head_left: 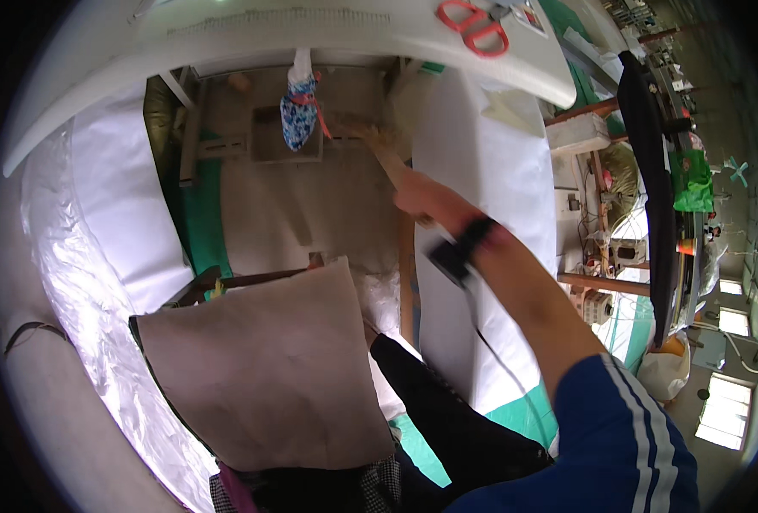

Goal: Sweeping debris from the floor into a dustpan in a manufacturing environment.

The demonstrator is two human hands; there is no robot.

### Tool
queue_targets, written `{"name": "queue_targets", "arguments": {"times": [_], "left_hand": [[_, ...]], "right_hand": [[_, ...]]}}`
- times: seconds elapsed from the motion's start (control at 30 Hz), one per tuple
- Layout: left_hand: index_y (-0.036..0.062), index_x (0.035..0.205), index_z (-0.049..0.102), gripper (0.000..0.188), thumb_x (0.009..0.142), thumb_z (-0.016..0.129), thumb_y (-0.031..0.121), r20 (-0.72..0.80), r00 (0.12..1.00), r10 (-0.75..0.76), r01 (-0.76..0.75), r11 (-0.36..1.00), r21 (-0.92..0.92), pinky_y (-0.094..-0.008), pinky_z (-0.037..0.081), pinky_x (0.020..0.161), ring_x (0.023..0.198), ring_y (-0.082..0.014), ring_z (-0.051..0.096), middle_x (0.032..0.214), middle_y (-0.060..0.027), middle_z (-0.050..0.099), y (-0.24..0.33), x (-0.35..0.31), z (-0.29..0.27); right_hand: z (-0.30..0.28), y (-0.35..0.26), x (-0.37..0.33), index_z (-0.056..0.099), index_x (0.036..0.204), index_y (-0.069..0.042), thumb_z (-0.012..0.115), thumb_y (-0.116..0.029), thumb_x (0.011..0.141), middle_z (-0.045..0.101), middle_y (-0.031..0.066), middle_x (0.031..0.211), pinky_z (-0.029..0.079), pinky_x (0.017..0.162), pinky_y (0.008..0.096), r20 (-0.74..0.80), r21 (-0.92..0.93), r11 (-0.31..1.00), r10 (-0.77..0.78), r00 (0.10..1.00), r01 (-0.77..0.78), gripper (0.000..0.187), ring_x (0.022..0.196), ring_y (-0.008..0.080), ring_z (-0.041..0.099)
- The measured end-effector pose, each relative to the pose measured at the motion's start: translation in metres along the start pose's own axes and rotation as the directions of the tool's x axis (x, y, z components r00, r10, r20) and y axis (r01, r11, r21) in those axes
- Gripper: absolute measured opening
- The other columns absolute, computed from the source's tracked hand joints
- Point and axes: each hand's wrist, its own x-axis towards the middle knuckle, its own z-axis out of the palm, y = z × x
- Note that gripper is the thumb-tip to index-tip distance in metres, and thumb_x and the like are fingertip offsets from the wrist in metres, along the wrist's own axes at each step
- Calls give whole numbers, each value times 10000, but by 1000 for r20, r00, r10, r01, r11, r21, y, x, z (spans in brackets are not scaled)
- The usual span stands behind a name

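Observation:
My right hand (421, 198) reaches forward under the white table and is closed around the handle of a small brush (385, 154). The brush's pale bristles are blurred by motion, near a shallow rectangular recess (261, 141) in the beige surface below the table. Beside the bristles hangs a blue-and-white patterned cloth bundle (297, 120) tied with a red ribbon. On my right wrist a black strap (473, 235) carries a small dark box with a cable. My left hand is not in view.
Red-handled scissors (473, 27) lie on the white tabletop (345, 38). White sheeting (481, 171) hangs on the right, with more sheeting and clear plastic (79, 239) on the left. A flat beige square panel (259, 368) lies close in front of me. Workshop equipment stands farther right.

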Motion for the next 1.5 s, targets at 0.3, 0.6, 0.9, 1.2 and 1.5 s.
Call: {"name": "queue_targets", "arguments": {"times": [0.3, 0.6, 0.9, 1.2, 1.5], "left_hand": [[-54, 938, 628, 381, 830, 540, 299, -28, 997, 77, -80, 986, -143, -394, 450, 779, 845, -292, 551, 963, -219, 597, -50, -30, -36], [-56, 937, 628, 383, 833, 533, 301, 13, 987, 162, -152, 946, -286, -395, 449, 782, 848, -294, 550, 967, -219, 596, -65, -55, -80], [-57, 937, 627, 386, 836, 527, 302, 51, 965, 258, -247, 955, -164, -397, 448, 784, 852, -295, 550, 970, -220, 595, -24, -70, -76], [-59, 936, 626, 389, 839, 520, 303, 48, 966, 256, -252, 965, -69, -398, 448, 786, 855, -297, 549, 973, -220, 593, -9, -83, -76], [-60, 936, 626, 392, 842, 514, 304, 51, 976, 213, -204, 969, -143, -400, 447, 788, 859, -299, 548, 976, -221, 592, -10, -91, -85]], "right_hand": [[274, -7, -143, 458, 1065, -33, 307, -208, 903, 602, 226, 776, 477, 665, 487, -122, 290, 900, 371, 921, -324, 282, 745, 419, 591], [178, -2, -390, 414, 1088, 75, 540, -125, 735, 604, 226, 711, 483, 589, 448, 116, 123, 990, -87, 989, 73, 425, 682, 360, 617], [180, -4, -236, 548, 983, -16, 525, -99, 771, 602, 179, 879, 520, 573, 373, -288, 180, 983, 79, 954, -27, 229, 741, 294, 633], [265, 11, -249, 523, 1008, -37, 485, -110, 807, 607, 150, 819, 515, 544, 384, -84, -88, 987, 126, 988, -133, 218, 735, 278, 632], [198, 16, -437, 430, 1052, -1, 476, -114, 831, 572, 236, 874, 517, 623, 408, 171, 294, 898, 288, 942, -328, 252, 767, 373, 616]]}}
